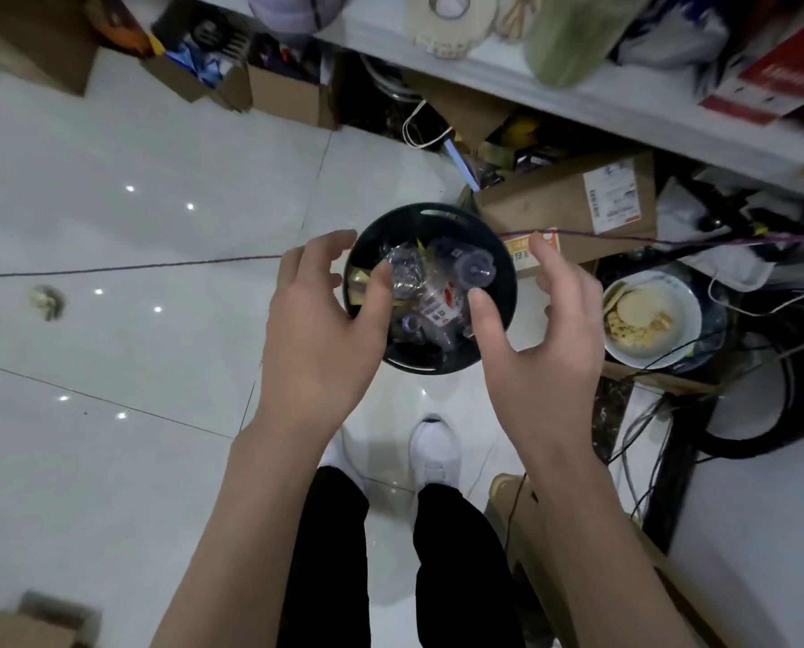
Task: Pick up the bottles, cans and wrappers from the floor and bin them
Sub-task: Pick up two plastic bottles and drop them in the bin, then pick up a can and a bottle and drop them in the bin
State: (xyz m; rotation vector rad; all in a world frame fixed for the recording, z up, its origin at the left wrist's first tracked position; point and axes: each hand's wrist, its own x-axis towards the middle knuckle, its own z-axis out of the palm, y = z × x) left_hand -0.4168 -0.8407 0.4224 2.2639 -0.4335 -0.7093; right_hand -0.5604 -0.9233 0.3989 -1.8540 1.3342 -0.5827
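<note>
Bin and bottles sit partly hidden behind left hand, right hand.

Cluttered home storeroom; glossy tiled floor; open cardboard boxes; crowded shelf; tangled cables.

1. Glossy white tiled floor, dotted with light reflections.
2. Bears a dark round bin near the middle, just beside a labelled cardboard box on the right.
3. Carries a small crumpled wrapper alone at the left, well apart from the bin.
4. Holds open boxes along the far edge.
5. Crossed by a thin purple string; black cables coiled at the right.
6. White shoes planted just short of the bin.
</note>
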